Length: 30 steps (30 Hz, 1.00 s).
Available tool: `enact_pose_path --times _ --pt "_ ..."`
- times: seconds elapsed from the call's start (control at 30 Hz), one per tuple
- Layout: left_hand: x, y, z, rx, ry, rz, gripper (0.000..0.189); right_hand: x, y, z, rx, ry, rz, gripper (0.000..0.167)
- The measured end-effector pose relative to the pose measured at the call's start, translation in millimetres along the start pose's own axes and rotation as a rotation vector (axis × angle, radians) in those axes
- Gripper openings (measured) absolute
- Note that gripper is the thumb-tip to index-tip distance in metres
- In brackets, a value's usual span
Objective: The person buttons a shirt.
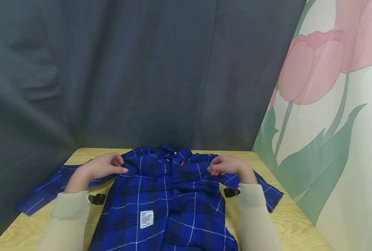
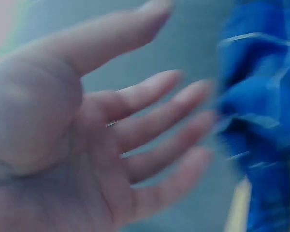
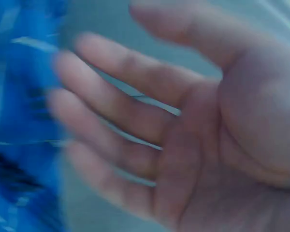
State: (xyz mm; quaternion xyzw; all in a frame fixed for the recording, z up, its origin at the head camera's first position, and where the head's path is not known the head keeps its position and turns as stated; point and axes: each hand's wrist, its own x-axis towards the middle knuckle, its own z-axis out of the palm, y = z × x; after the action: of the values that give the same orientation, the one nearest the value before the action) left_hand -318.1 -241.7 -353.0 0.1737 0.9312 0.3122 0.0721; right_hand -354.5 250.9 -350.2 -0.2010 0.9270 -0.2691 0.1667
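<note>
A blue plaid button-up shirt (image 1: 151, 188) with thin white lines lies front up, its collar toward the back and its sleeves spread to both sides. My left hand (image 1: 105, 165) hovers by the shoulder at the shirt's left; in the left wrist view its fingers (image 2: 159, 116) are loosely bent and hold nothing. Over the opposite shoulder is my right hand (image 1: 225, 165), whose relaxed, slightly curved fingers (image 3: 121, 106) also hold nothing in the right wrist view. A white printed label (image 1: 146, 219) shows on the lower front. The bottom hem is cut off by the frame.
The shirt lies on a light wood-grain table (image 1: 295, 226). A dark grey curtain (image 1: 160, 76) hangs behind the table and down its left side. At the right stands a wall (image 1: 358, 174) painted with pink tulips. The left sleeve end hangs near the table's left edge.
</note>
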Motion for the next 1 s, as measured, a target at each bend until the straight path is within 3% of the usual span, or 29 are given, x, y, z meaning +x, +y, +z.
enact_pose_path --times 0.13,0.3,0.53,0.73,0.83,0.93,1.0 --pt "31.9 -11.2 31.7 0.068 0.069 0.032 0.050 31.5 16.8 22.1 -0.072 0.072 0.029 0.033" --pt "51.1 -20.5 57.5 0.161 0.038 -0.062 0.057 52.7 27.2 44.0 -0.105 0.087 0.065 0.052" --pt "52.3 -23.7 66.3 0.229 -0.094 -0.143 0.025 55.8 30.6 55.0 -0.139 0.047 0.122 0.008" --pt "45.5 -26.7 68.8 0.074 -0.196 -0.231 0.017 47.6 29.0 49.6 -0.186 -0.065 0.130 0.014" --pt "41.4 -24.3 65.5 0.012 -0.226 -0.288 0.017 42.6 27.8 45.0 -0.143 -0.126 0.155 0.017" --pt "38.7 -17.9 60.1 0.046 -0.210 -0.303 0.024 38.2 24.5 40.5 -0.088 -0.147 0.176 0.020" --pt "37.9 -11.1 56.3 0.102 -0.174 -0.269 0.033 35.2 19.8 37.1 -0.063 -0.136 0.181 0.022"
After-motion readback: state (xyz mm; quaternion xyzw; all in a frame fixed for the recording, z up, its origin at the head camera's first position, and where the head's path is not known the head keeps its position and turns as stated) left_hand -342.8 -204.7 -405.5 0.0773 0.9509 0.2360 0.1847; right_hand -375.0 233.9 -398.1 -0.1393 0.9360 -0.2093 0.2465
